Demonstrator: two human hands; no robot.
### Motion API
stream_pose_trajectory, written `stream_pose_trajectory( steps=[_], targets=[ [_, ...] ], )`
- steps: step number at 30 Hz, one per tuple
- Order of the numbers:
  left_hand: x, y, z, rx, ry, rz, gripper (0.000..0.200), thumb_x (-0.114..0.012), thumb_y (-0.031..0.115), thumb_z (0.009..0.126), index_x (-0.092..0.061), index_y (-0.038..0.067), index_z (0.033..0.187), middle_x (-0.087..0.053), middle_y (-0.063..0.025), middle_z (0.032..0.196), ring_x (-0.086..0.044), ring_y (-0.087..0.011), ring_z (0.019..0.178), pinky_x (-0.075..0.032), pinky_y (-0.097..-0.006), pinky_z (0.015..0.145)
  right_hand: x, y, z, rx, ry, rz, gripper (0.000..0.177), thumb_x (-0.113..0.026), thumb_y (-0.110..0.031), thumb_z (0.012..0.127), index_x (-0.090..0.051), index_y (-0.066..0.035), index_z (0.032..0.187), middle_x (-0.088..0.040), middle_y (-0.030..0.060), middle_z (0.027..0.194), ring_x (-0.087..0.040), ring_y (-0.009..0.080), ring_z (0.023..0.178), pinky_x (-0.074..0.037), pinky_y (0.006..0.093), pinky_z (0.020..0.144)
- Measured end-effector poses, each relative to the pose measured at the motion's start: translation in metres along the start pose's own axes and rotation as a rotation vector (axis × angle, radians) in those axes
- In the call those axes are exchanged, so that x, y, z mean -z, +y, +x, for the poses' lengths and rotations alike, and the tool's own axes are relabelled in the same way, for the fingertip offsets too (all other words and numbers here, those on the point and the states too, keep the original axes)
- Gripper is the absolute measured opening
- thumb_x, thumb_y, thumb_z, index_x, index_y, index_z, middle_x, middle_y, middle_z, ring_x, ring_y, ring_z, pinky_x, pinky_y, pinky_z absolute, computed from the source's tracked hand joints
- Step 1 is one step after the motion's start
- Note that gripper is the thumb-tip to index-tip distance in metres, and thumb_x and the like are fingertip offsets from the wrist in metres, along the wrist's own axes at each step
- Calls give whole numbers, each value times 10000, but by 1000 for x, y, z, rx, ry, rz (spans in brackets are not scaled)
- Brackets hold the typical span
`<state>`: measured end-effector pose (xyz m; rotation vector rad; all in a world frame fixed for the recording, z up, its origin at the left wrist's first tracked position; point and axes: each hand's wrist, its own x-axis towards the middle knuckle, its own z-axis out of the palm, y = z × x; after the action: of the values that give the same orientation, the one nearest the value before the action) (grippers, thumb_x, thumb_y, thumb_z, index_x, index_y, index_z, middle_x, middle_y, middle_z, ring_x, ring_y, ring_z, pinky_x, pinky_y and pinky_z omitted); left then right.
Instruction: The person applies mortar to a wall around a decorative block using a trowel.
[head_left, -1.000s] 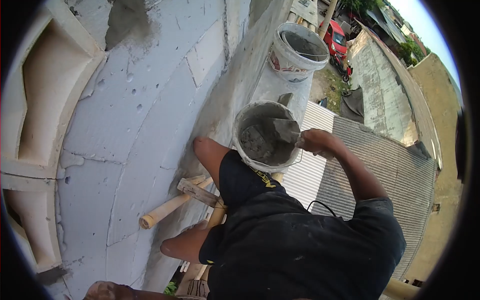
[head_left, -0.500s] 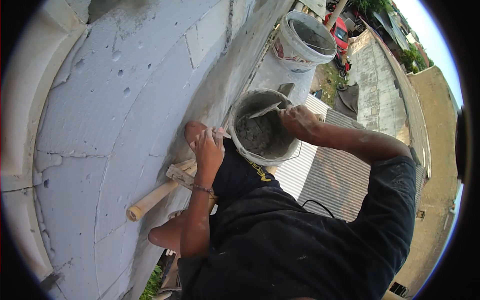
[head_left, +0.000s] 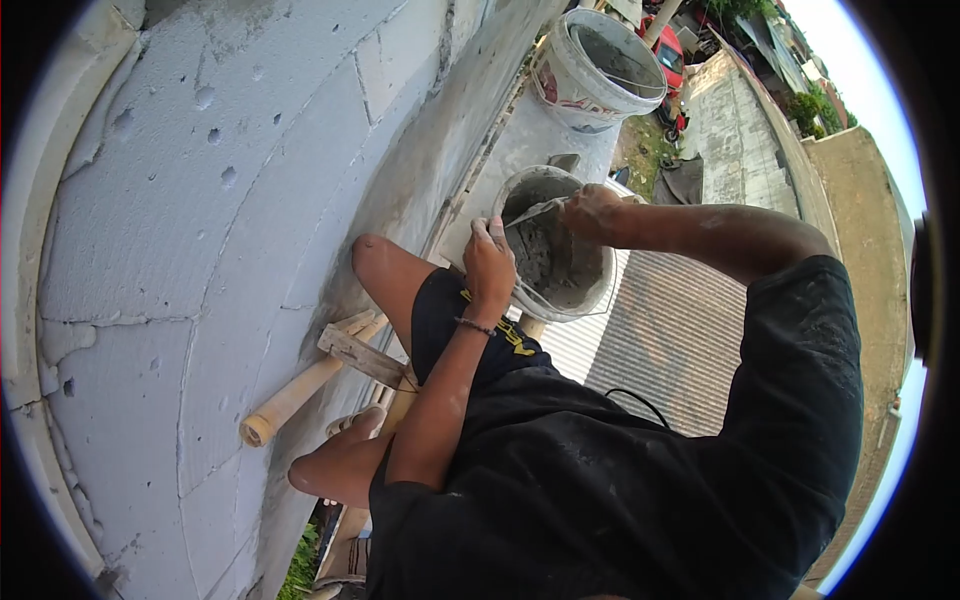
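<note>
Half a second ago the left hand (head_left: 490,262) was over the knee (head_left: 372,258), short of the bucket (head_left: 606,286); now it has reached the near rim, fingers bent beside the blade, though whether they grip rim or blade I cannot tell. The right hand (head_left: 592,213) remains closed round the handle of the trowel (head_left: 538,211), its blade inside the bucket above the grey mortar (head_left: 538,258). The bucket still stands beside the thigh, with the second bucket (head_left: 563,95) beyond it
</note>
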<state>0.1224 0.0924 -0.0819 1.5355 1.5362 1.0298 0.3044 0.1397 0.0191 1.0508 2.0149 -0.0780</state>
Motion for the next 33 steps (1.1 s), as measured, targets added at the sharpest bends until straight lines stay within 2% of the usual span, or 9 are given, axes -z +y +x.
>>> stream_pose_trajectory(
  steps=[4,6,11,18,20,23,26,29,33],
  targets=[
    [7,3,19,97,-169,-231,329,-444,276,1068,-529,-32,986,-639,-295,853,-613,-503,853,-472,-513,704,-16,4,-3,-99,4,36,228,-570,-151,915,-720,4,991,-745,168,978,-739,282,906,-584,387,769],
    [9,5,33,-185,-232,-202,324,-456,273,1063,-529,-35,991,-647,-288,862,-617,-494,856,-469,-519,709,-11,8,-13,-126,-19,95,228,-566,-143,915,-709,10,1003,-743,175,981,-737,286,910,-583,390,763],
    [4,45,48,-266,-291,-30,266,-470,219,1027,-565,-28,1009,-660,-257,934,-614,-463,913,-461,-528,843,-34,8,-34,-350,101,288,197,-550,-119,909,-670,27,965,-727,211,968,-726,334,924,-584,430,774],
    [-14,57,25,-401,-121,37,264,-490,221,1016,-580,-26,998,-658,-231,978,-608,-415,947,-426,-499,878,-53,17,-50,-192,62,347,242,-557,-50,844,-613,52,1056,-706,230,899,-710,414,847,-583,489,687],
    [-18,61,17,-341,-142,5,246,-500,213,1010,-580,-19,994,-657,-215,979,-610,-394,947,-423,-486,879,-58,5,-59,-213,-49,488,289,-546,-50,827,-584,54,1094,-696,243,888,-703,424,851,-574,504,689],
    [-35,63,6,-397,-68,29,213,-514,217,1003,-565,12,978,-636,-168,942,-604,-334,958,-409,-468,862,-82,-22,-56,-259,-18,446,313,-538,-44,825,-562,53,1122,-697,250,902,-700,426,853,-569,521,695],
    [-37,65,-2,-380,-95,14,205,-513,214,1004,-557,16,970,-632,-167,944,-602,-332,959,-406,-469,869,-92,-45,-65,-324,7,601,273,-559,-50,812,-554,59,1062,-686,266,864,-694,444,829,-561,532,699],
    [-26,63,4,-367,-82,-5,203,-510,210,1006,-553,15,969,-631,-172,947,-600,-340,959,-405,-472,873,-123,-61,-60,-179,154,675,221,-601,-44,757,-515,51,938,-646,273,751,-666,473,752,-532,540,657],
    [-20,55,6,-351,-36,-58,212,-504,207,1008,-558,7,968,-628,-185,940,-599,-357,961,-411,-479,868,-127,-71,-62,-121,176,738,217,-591,-37,730,-505,42,913,-602,235,672,-621,467,662,-488,549,602]
  ],
)
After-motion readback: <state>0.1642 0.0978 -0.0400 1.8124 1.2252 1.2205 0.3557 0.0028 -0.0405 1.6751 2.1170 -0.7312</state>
